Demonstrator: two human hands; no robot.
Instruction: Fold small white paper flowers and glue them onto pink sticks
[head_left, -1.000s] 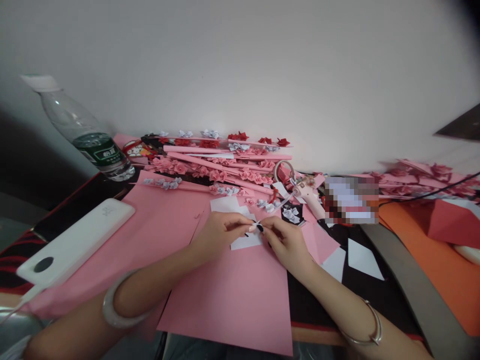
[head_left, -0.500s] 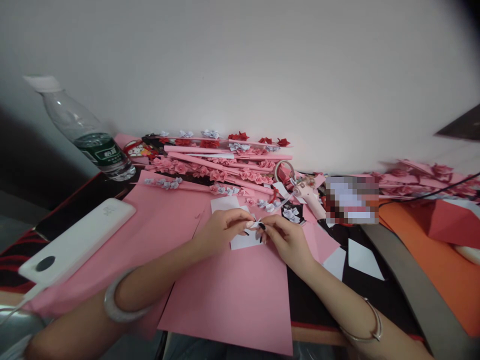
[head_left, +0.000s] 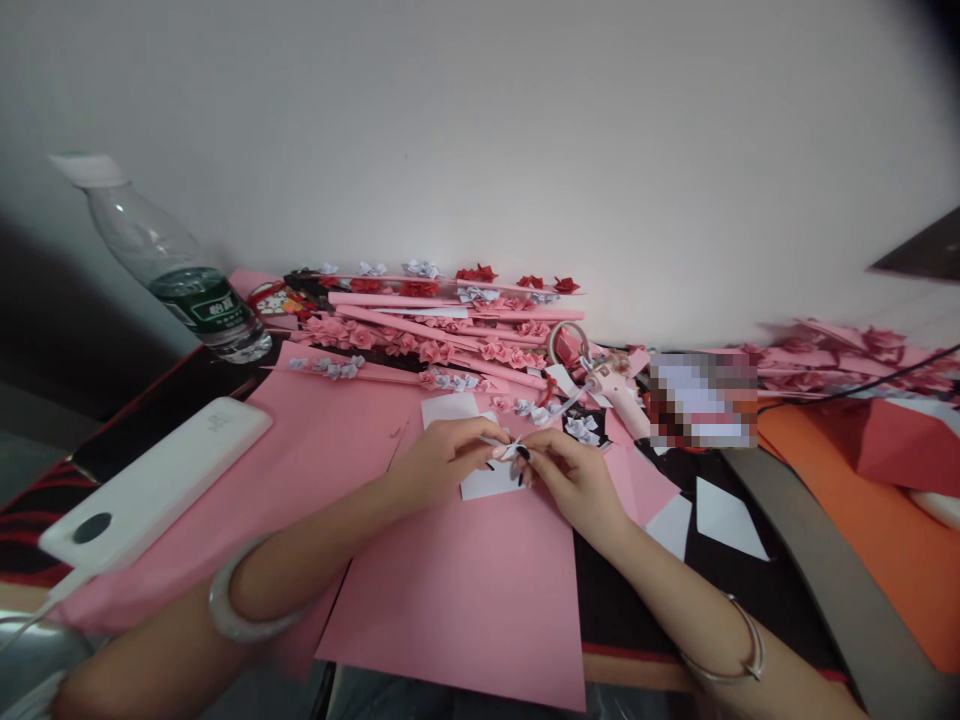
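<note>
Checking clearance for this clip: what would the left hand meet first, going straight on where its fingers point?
The left hand would likely meet the right hand, just beyond the small white paper pinched between them; depth is unclear.

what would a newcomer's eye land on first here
Probably the bare left hand and right hand, mid-picture, pinching a small white paper piece over a flat pink paper sheet. Next, the heap of pink, red and white folded-paper flowers along the pale wall behind them. Then the clear plastic bottle with a green label, at the left.

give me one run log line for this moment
left hand: pinching small white paper | right hand: pinching same paper | below: pink sheet | beyond: paper flowers
</note>
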